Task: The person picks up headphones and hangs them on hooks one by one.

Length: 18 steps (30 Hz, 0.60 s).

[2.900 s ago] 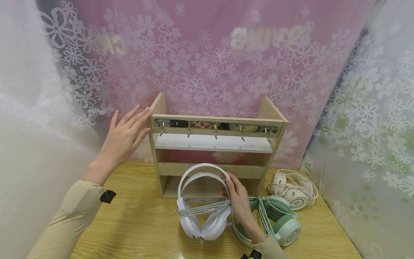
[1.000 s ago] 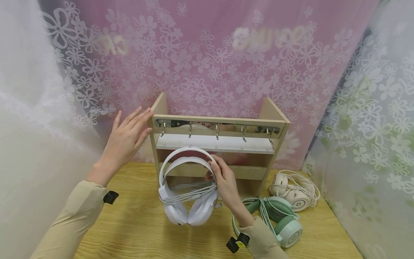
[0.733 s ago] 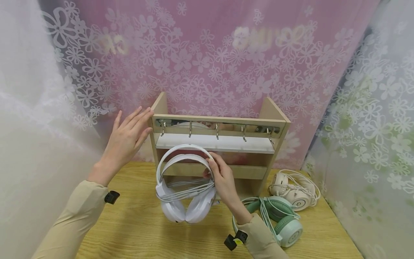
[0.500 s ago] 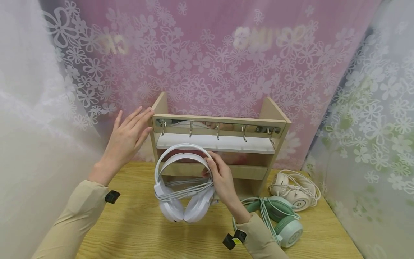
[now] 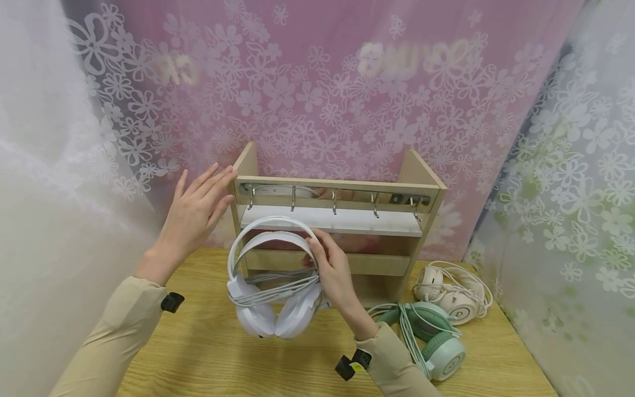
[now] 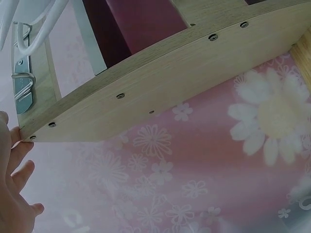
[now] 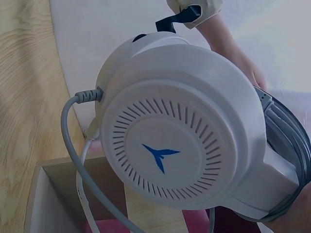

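Head view: left hand [image 5: 190,218] at left of centre, at the end of a forearm [image 5: 114,325] slanting up from the lower left corner. Back of the hand toward the camera, fingers nearly straight and spread, little finger apart, thumb out to the right. Holds nothing; touches the upper left corner of the wooden rack [image 5: 367,263] with the fingertips. Right hand [image 5: 337,273] just right of centre, arm slanting up and left from the bottom edge. Pinches the right side of the band of the white headphones [image 5: 253,317], thumb on the near side, fingers bent round behind. White headphones just below centre, band up, ear cups [image 5: 297,320] down, in front of the rack's lower left part and below the metal hooks [image 5: 293,198], grey cable [image 5: 292,290] wound across the opening. At lower right, on the table [image 5: 198,353], green headphones [image 5: 446,358] and, just beyond, cream headphones [image 5: 458,306].
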Tool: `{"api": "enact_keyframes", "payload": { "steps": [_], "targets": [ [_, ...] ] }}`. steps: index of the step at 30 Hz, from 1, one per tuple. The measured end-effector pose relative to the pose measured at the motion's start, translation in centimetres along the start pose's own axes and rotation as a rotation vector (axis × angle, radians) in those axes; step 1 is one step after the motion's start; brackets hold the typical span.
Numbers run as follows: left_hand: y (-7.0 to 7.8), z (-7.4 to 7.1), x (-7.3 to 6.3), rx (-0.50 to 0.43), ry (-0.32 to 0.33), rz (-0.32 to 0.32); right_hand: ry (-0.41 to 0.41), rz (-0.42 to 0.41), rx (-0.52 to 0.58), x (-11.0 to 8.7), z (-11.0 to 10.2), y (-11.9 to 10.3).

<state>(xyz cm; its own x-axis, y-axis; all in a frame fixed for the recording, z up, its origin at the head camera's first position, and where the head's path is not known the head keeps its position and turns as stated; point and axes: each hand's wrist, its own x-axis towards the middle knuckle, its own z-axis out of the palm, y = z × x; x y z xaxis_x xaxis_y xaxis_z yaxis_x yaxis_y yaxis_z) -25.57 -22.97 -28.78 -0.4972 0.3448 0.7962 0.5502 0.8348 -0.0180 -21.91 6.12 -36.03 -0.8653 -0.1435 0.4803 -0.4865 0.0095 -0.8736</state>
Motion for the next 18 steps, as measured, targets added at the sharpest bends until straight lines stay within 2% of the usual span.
{"api": "enact_keyframes", "payload": {
  "steps": [18],
  "targets": [
    [0.0,0.0,0.0,0.002,0.002,0.0,-0.021,-0.038,0.024,1.0,1.4,-1.6]
  ]
}}
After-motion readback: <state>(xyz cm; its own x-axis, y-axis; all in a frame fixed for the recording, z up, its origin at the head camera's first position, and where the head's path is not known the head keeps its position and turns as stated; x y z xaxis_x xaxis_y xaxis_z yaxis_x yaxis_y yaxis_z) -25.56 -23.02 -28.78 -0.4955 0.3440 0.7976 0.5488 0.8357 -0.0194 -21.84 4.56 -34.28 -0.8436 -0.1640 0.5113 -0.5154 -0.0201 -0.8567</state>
